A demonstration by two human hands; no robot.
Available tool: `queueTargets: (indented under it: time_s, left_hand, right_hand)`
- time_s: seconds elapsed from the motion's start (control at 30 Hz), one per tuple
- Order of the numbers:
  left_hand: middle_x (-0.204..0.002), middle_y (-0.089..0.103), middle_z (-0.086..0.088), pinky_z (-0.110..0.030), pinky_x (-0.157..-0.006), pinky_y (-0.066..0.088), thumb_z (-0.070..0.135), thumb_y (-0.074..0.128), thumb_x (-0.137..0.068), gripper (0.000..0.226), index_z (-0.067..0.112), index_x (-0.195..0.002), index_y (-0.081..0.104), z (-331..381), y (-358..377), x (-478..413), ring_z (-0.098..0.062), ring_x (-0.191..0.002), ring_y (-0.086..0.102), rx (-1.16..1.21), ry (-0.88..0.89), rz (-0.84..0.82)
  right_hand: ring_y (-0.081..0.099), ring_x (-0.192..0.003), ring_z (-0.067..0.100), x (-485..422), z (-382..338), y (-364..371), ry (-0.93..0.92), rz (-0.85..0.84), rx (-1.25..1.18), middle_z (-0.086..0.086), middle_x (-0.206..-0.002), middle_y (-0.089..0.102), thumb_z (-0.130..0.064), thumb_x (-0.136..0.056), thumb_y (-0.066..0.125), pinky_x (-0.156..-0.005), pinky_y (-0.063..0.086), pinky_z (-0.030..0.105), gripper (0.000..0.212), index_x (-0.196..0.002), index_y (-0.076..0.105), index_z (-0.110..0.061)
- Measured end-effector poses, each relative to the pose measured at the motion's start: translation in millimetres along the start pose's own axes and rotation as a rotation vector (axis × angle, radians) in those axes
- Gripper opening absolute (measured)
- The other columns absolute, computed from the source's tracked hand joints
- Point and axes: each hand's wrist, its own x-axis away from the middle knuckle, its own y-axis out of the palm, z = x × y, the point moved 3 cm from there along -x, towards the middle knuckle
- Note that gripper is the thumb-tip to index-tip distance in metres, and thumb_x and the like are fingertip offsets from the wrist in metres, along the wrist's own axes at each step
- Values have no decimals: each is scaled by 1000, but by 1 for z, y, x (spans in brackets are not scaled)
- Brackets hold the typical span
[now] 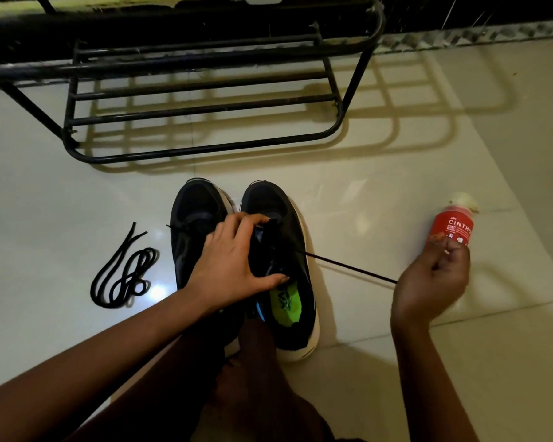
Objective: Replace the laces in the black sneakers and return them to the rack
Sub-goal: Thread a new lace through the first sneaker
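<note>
Bracing black white-soled sneaker (270, 200) with gripping left hand (235, 261); pinching thin black lace (348, 267) taut to its right in right hand (434, 282).

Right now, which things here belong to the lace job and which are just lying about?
Job: held sneaker, other sneaker, taut lace, loose lace, rack, left hand, right hand.
Lying about: red bottle.

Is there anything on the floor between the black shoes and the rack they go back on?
Nothing visible. Only bare pale tile floor lies between the toes of the black white-soled sneakers and the black metal rack. The loose coiled black lace lies off to the left, the red plastic bottle to the right.
</note>
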Motion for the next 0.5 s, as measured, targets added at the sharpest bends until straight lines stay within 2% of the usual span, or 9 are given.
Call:
queueTargets:
  time_s: [0.03, 0.07, 0.17, 0.23, 0.27, 0.37, 0.43, 0.5]
  left_hand:
    - [-122, 39, 3, -31, -99, 32, 61, 71, -61, 86, 25, -131, 36, 0, 0, 0, -14, -114, 38, 17, -9, 4]
    - [-116, 40, 4, -30, -97, 35, 60, 72, -61, 84, 24, -128, 38, -1, 0, 0, -13, -109, 40, 37, -19, 5]
    - [-100, 43, 8, -26, -79, 45, 58, 74, -60, 76, 22, -117, 40, 0, 0, 1, -9, -90, 48, 94, -39, -12]
    - [-96, 49, 8, -24, -68, 46, 58, 73, -61, 73, 22, -113, 38, 1, 0, 1, -8, -80, 52, 90, -41, -31]
    - [-95, 52, 9, -24, -67, 45, 59, 73, -62, 72, 22, -112, 37, 0, 0, 1, -6, -77, 54, 84, -39, -43]
    - [-91, 56, 11, -20, -61, 39, 59, 72, -64, 66, 24, -108, 35, -2, 1, 1, 1, -67, 51, 65, -45, -75]
    - [-87, 57, 11, -19, -56, 39, 59, 71, -65, 62, 25, -104, 37, -3, 0, 1, 2, -63, 50, 50, -58, -90]
    - [-81, 56, 10, -23, -54, 42, 58, 70, -66, 58, 25, -102, 39, -2, 0, 0, -2, -61, 51, 45, -66, -104]
  right_hand:
    - [45, -61, 6, 0, -4, -2, -102, -30, 95, 9, -74, 59, -26, -91, 47, -59, 34, 7, 23, -87, 63, -10]
    - [47, -63, 5, 1, -6, -1, -155, -133, 154, 6, -77, 61, -30, -90, 51, -58, 34, 4, 24, -91, 66, -11]
    - [56, -79, 2, 20, -10, 18, -124, -674, 201, -7, -94, 59, -44, -83, 63, -64, 37, 2, 28, -101, 68, -23]
    - [53, -82, -5, 46, -7, 35, -59, -952, 221, -11, -98, 56, -40, -79, 67, -66, 38, 4, 26, -102, 69, -26]
    - [53, -78, -5, 58, -6, 41, -52, -1011, 214, -10, -97, 57, -34, -80, 68, -66, 38, 4, 20, -99, 69, -26]
    - [61, -81, 3, 72, -6, 49, -28, -1014, 137, -3, -89, 66, -19, -83, 68, -68, 45, 11, 5, -84, 67, -23]
    - [62, -77, 4, 68, -5, 49, 28, -1020, 101, -4, -81, 66, -16, -86, 64, -66, 46, 13, 13, -75, 64, -24]
    - [59, -70, 7, 60, -5, 46, 180, -934, -5, -5, -73, 64, -13, -89, 60, -65, 45, 17, 20, -72, 61, -22]
